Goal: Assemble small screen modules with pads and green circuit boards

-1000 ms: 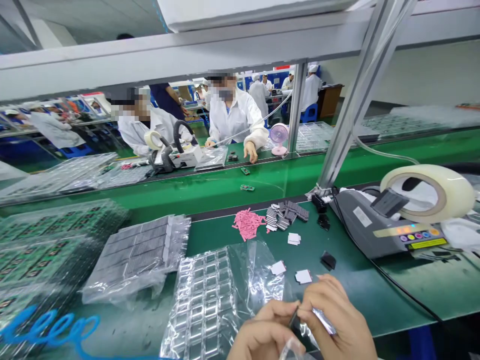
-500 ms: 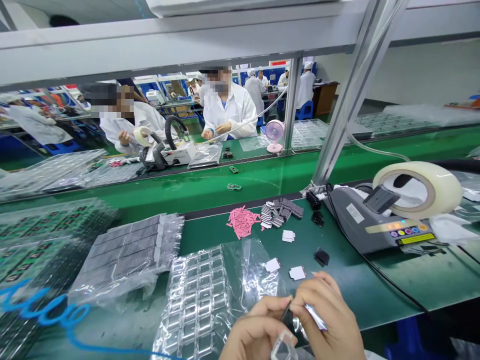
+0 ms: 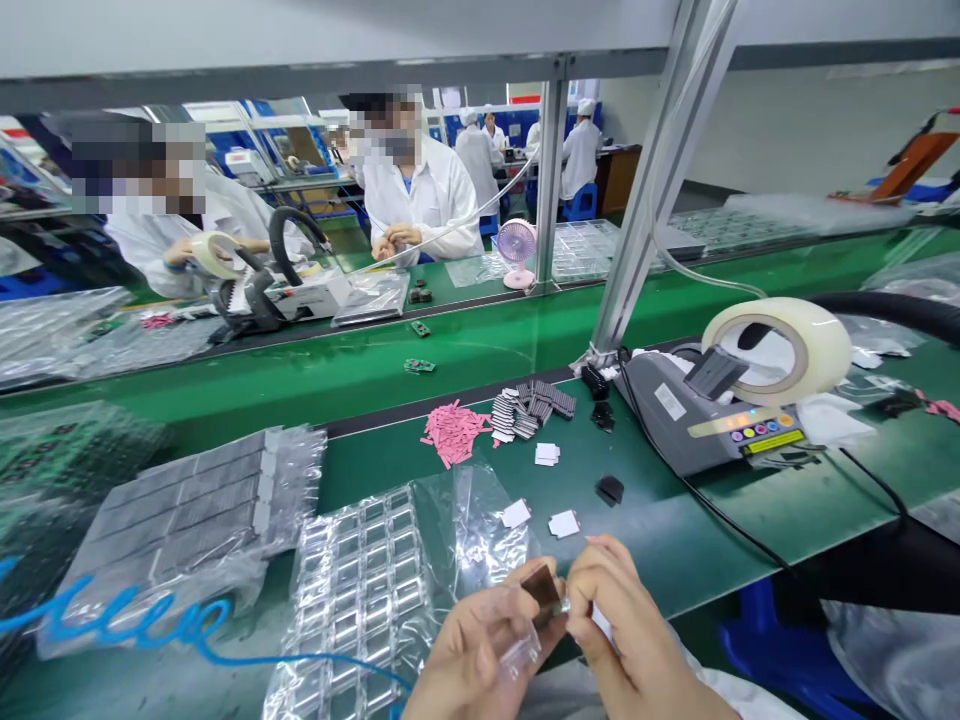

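Observation:
My left hand [image 3: 476, 650] is closed around a small dark brown rectangular piece [image 3: 541, 590] with a flat, shiny face. Clear plastic [image 3: 517, 655] also sits between that hand's fingers and thumb. At the piece's right corner, the fingers of my right hand [image 3: 626, 635] are pinched together; a tiny pale bit shows there, too small to name. Just beyond the hands lie white rectangular cards [image 3: 564, 524] and a dark flat piece [image 3: 610, 489]. A clear compartment tray [image 3: 356, 590] in plastic film is left of my hands.
Pink strips [image 3: 454, 432] and grey-striped pieces [image 3: 532, 408] lie in piles farther back. A tape dispenser [image 3: 675, 420] with a large roll stands right, its black cable crossing the table. Bagged grey parts [image 3: 187, 500] and a coiled blue hose [image 3: 150, 620] are left. Co-workers sit across the green conveyor [image 3: 337, 370].
The view has shifted to the right. The dark piece has turned so its broad brown face shows; before, only a thin edge was visible. Both hands stay close together around it.

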`<state>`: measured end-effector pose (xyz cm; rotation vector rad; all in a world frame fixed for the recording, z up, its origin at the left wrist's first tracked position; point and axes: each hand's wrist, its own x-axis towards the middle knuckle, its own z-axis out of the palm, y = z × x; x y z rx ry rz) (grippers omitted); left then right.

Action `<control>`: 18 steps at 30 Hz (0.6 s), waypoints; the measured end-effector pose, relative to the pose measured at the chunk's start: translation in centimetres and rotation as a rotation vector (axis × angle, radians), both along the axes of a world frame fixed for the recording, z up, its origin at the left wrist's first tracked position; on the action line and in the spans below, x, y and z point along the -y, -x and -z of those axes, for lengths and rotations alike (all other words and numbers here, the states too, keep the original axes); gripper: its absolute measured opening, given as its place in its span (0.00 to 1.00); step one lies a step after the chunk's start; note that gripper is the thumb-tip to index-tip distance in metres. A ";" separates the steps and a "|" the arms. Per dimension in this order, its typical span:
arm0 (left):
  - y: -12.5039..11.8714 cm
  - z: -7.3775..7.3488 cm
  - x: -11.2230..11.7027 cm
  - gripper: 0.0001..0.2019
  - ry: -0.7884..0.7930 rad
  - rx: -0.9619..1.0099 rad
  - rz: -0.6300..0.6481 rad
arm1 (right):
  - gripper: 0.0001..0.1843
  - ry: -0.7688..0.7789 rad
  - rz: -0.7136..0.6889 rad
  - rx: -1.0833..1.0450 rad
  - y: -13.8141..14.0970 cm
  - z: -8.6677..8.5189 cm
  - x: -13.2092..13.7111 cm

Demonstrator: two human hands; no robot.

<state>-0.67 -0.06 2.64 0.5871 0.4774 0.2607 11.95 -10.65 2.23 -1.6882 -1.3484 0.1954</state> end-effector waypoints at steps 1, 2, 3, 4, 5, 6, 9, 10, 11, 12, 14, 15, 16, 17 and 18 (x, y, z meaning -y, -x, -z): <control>-0.1 0.2 -0.2 0.18 0.036 0.012 -0.017 | 0.14 0.068 -0.010 -0.072 -0.2 0.2 0.6; -0.2 0.4 -0.5 0.17 0.058 0.019 -0.042 | 0.15 0.136 -0.010 -0.133 -0.5 0.7 1.2; -0.3 0.6 -0.7 0.17 0.071 0.019 -0.074 | 0.16 0.198 -0.002 -0.173 -0.9 1.5 1.7; -0.3 0.8 -1.0 0.16 0.078 0.019 -0.101 | 0.17 0.246 0.013 -0.187 -1.3 2.6 2.1; -0.3 1.0 -1.3 0.14 0.082 0.021 -0.120 | 0.17 0.279 0.031 -0.177 -1.6 3.8 2.3; -0.3 1.0 -1.4 0.13 0.085 0.026 -0.131 | 0.17 0.307 0.055 -0.150 -2.0 5.1 2.3; -0.1 0.9 -1.6 0.13 0.097 0.032 -0.107 | 0.14 0.329 0.118 -0.049 -2.7 7.9 2.0; -0.1 0.7 -1.4 0.14 0.097 0.032 -0.089 | 0.12 0.328 0.128 -0.023 -2.8 8.1 1.8; -0.1 0.5 -1.3 0.15 0.093 0.026 -0.070 | 0.07 0.323 0.129 -0.009 -3.0 7.7 1.7; 0.0 0.2 -1.1 0.16 0.084 0.021 -0.049 | 0.06 0.307 0.114 0.007 -3.1 6.7 1.5; 0.2 -0.2 -0.8 0.17 0.047 0.019 -0.007 | 0.19 0.222 0.030 0.098 -3.1 3.8 1.0; 0.4 -0.4 -0.7 0.17 0.021 0.021 0.013 | 0.24 0.153 -0.032 0.197 -3.0 2.1 0.6; 0.5 -0.5 -0.6 0.18 -0.014 0.026 0.031 | 0.24 0.073 -0.095 0.317 -2.9 0.5 0.2; 0.7 -0.6 -0.5 0.17 -0.056 0.030 0.040 | 0.20 0.000 -0.119 0.422 -2.8 -0.9 -0.2; 0.9 -0.6 -0.4 0.17 -0.099 0.029 0.039 | 0.15 -0.063 -0.129 0.517 -2.6 -2.0 -0.7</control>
